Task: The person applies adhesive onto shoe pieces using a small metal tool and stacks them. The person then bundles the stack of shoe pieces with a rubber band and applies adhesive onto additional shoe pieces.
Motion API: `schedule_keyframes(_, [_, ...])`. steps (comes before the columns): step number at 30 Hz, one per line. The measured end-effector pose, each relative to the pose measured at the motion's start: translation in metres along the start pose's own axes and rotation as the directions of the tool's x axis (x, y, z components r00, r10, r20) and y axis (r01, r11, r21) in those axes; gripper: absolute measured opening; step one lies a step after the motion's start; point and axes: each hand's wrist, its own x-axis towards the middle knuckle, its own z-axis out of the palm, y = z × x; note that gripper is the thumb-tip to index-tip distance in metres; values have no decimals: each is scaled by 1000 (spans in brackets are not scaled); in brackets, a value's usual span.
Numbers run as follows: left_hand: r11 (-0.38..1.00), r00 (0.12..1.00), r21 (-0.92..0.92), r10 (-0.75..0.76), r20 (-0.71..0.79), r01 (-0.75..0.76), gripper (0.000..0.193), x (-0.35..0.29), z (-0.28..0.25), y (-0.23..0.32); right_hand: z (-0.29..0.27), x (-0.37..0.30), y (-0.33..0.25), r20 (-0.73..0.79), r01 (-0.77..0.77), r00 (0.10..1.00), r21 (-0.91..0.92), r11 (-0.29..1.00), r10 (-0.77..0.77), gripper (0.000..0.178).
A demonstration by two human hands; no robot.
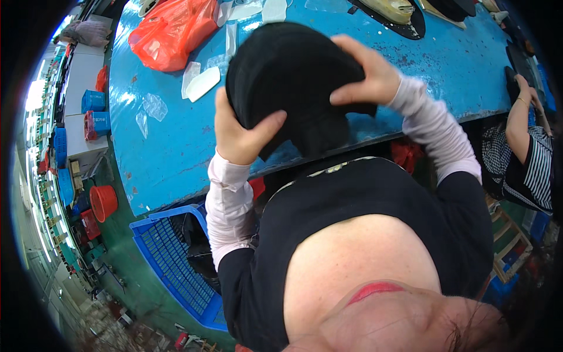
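A black cap (287, 76) with a rounded, domed shape is held up over the near part of the blue table (170, 141). My left hand (246, 132) grips its left edge, with the thumb lying across the dark fabric. At the upper right edge, my right hand (370, 75) has its thumb on the near face and its fingers behind the rim. Both hands are closed on the cap, and their far fingers are partly hidden by it. A dark flap hangs from the cap's lower side, close to the table's near edge.
An orange-red plastic bag (170, 35) lies at the far left, near a white oval pad (203, 84) and clear plastic pieces (155, 107). Dark-brimmed items (396, 14) sit at the back. A blue basket (176, 252) stands below left. Another person's hands (525, 91) are at right.
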Motion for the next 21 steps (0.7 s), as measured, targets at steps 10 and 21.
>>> schedule_keyframes(10, [742,813,-487,-573,-105,460,45,-25,57,-32,-44,95,4,387,-723,550,-223,654,740,82])
schedule_keyframes(21, [905,879,65,-388,-276,420,55,-37,-2,-17,55,221,-19,521,150,590,-821,550,617,77])
